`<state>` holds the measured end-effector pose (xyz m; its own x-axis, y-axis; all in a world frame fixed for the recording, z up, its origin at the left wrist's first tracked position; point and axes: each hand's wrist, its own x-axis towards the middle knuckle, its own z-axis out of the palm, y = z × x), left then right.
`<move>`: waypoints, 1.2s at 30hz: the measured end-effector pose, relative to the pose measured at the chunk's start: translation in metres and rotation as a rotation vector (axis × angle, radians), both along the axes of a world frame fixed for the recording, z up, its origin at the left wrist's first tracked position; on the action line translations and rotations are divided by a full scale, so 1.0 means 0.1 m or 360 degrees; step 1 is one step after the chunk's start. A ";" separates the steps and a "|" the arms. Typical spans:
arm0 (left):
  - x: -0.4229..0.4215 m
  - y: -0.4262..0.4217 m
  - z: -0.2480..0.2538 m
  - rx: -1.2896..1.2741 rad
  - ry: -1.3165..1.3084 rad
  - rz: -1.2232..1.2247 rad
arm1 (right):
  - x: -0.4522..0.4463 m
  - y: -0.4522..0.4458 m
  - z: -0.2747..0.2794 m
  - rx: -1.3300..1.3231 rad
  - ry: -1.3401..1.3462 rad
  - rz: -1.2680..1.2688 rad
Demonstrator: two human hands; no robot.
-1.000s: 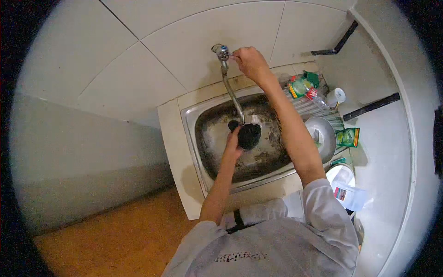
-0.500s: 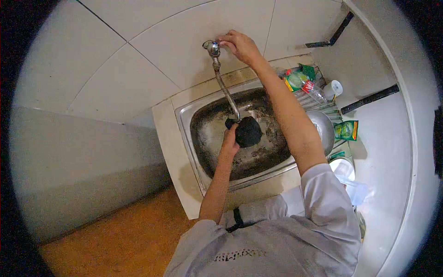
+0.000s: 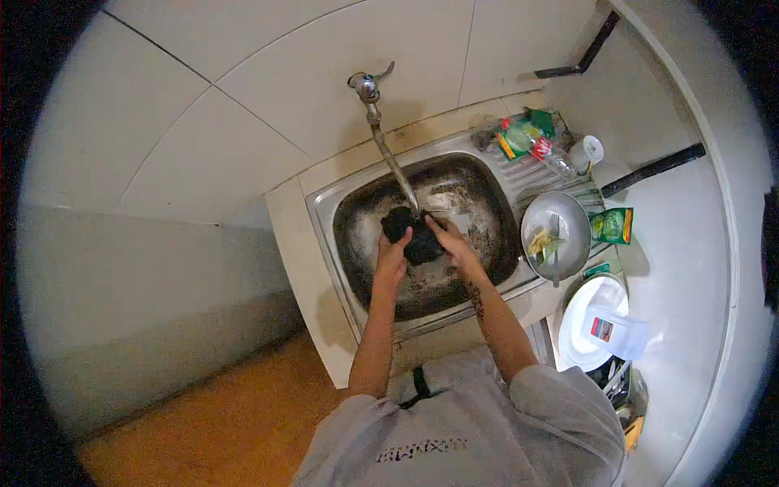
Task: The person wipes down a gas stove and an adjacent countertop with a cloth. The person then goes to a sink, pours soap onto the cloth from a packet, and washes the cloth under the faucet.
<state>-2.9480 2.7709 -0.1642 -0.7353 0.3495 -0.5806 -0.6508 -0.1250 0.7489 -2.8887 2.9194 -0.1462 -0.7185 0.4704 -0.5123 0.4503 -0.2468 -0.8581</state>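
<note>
A black cloth-like item [image 3: 422,247] is held with both hands under the spout of the faucet [image 3: 389,158], over the metal sink [image 3: 349,243]. On its left side my left hand [image 3: 391,258] grips it, thumb on top. From the right, my right hand [image 3: 453,242] holds the same item, its fingers partly hidden. The faucet's lever points up and to the right, with no hand on it. Whether water runs is too small to tell.
Right of the sink, a metal bowl [image 3: 570,213] holds a fork and scraps. Behind it lie a plastic bottle [image 3: 553,156], a white cup [image 3: 586,152] and green packets. A green pouch [image 3: 611,226] and white plates [image 3: 578,325] are farther right.
My right hand has left the faucet lever and come down to the black item, now gripping it. The black item has shifted slightly left and spread between both hands.
</note>
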 end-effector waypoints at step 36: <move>-0.06 0.29 0.10 -0.0306 0.0486 -0.0207 | 0.30 0.02 0.14 -0.0853 0.0275 -0.0153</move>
<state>-2.9540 2.8001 -0.1542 -0.8412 0.3576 -0.4056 -0.3952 0.1055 0.9125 -2.8582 2.9213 -0.1317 -0.7800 0.2446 -0.5760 0.2684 -0.7007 -0.6610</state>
